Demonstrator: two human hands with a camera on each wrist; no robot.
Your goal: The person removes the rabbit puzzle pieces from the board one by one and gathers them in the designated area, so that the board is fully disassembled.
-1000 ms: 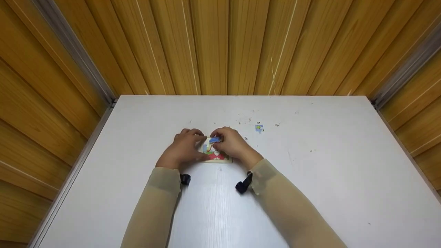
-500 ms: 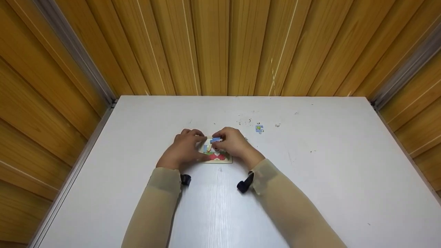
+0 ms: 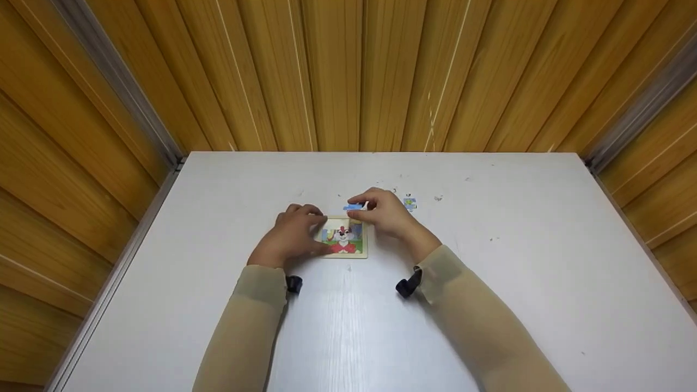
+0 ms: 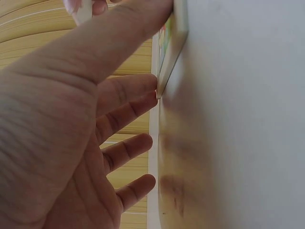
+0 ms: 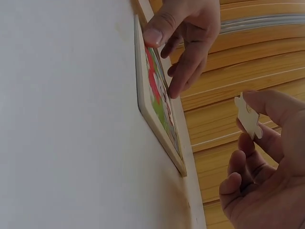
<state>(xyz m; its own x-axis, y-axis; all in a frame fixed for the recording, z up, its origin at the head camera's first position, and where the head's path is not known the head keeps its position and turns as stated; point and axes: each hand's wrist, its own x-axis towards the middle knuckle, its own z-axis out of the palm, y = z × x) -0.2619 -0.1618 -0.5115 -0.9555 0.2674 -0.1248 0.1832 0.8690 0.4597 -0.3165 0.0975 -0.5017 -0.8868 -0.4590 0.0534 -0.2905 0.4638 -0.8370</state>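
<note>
In the head view a small wooden jigsaw puzzle board (image 3: 348, 256) lies flat on the table, a cartoon animal in red pictured on it. Bare pale wood shows in its upper left. My left hand (image 3: 289, 235) holds the board at its left side, thumb at the near side and index fingertip by the far corner; the other fingers are spread. Beyond the board's far edge, my right hand (image 3: 385, 211) pinches a blue jigsaw piece (image 3: 353, 207) between thumb and fingers. The right wrist view shows this piece's pale wooden underside (image 5: 249, 119) above the table.
A second loose jigsaw piece (image 3: 410, 203), blue with a yellow-green spot, lies on the white table (image 3: 517, 283) behind the right hand. Small dark marks are scattered near it. Wood-patterned walls (image 3: 337, 76) rise at the back and sides.
My right hand has lifted the blue piece from the board's upper part and moved it away and slightly right, uncovering the picture. The left hand has stayed in place.
</note>
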